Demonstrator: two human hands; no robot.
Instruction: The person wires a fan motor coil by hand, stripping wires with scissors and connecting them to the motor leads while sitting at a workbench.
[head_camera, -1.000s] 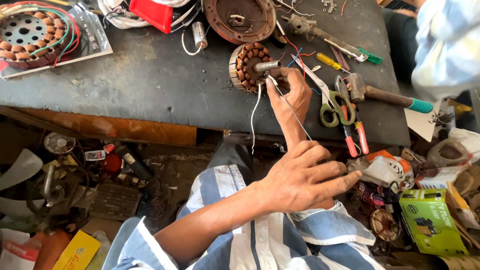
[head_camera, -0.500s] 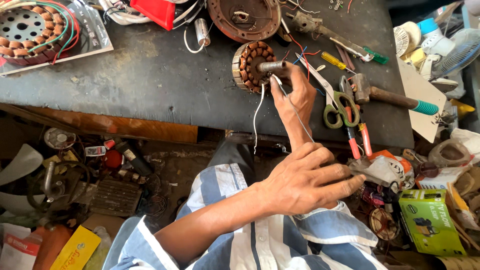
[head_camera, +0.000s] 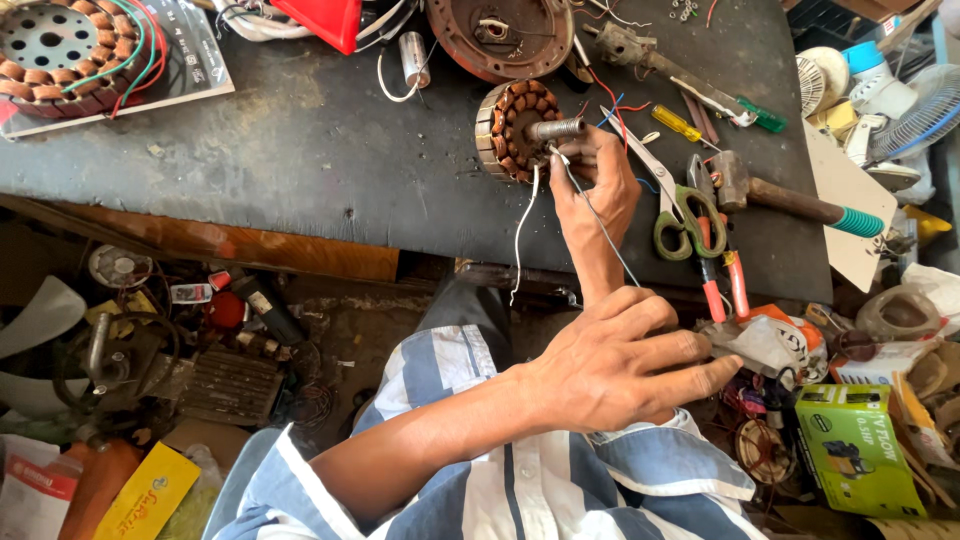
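A small fan stator (head_camera: 512, 130) with copper windings and a steel shaft lies on the dark workbench (head_camera: 330, 160). My right hand (head_camera: 592, 185) rests against it and pinches a thin wire (head_camera: 600, 225) just below the shaft. The wire runs taut down to my left hand (head_camera: 615, 372), which holds its other end in front of my striped shirt, fingers stretched to the right. A white lead (head_camera: 520, 240) hangs from the stator over the bench edge.
Green-handled scissors (head_camera: 680, 210), red-handled pliers (head_camera: 722, 270), a hammer (head_camera: 790, 200), a screwdriver (head_camera: 683, 125) and a rusty motor cover (head_camera: 500, 35) lie on the bench. A larger stator (head_camera: 60, 50) sits at the far left. Boxes and motor parts crowd the floor.
My left hand's fingers have stretched a little further right along the wire. My right hand stays at the stator. The view has shifted slightly.
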